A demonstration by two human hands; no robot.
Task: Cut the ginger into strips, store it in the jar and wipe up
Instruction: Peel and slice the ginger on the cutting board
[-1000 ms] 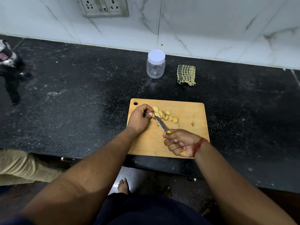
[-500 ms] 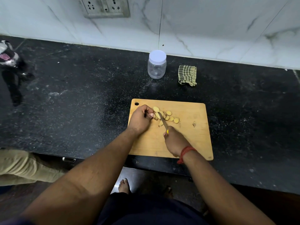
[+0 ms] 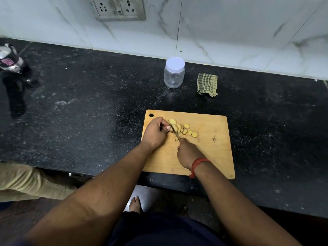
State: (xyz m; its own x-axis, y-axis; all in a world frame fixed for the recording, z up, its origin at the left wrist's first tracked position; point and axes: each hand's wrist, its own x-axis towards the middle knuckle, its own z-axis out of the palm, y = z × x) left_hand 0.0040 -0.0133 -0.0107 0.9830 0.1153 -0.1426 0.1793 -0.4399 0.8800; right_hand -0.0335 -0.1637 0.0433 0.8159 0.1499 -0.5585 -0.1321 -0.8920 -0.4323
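Several round ginger slices (image 3: 186,129) lie in a small heap on the wooden cutting board (image 3: 211,153). My left hand (image 3: 156,133) pinches a piece of ginger at the heap's left side. My right hand (image 3: 188,152) grips the knife (image 3: 175,133), whose blade points up into the slices right beside my left fingertips; the handle is hidden in my fist. An empty clear jar (image 3: 174,72) with a white lid stands behind the board. A folded green checked cloth (image 3: 207,84) lies to its right.
The black stone counter (image 3: 88,112) runs to a white marble wall with a socket panel (image 3: 119,8). A dark appliance (image 3: 10,63) stands at the far left. A small ginger scrap (image 3: 214,139) lies on the board's right part. A person's beige trouser leg (image 3: 21,181) shows at the lower left.
My right hand turned over and moved up toward the slices, bringing the knife blade against the ginger next to my left fingers. My left hand stayed in place.
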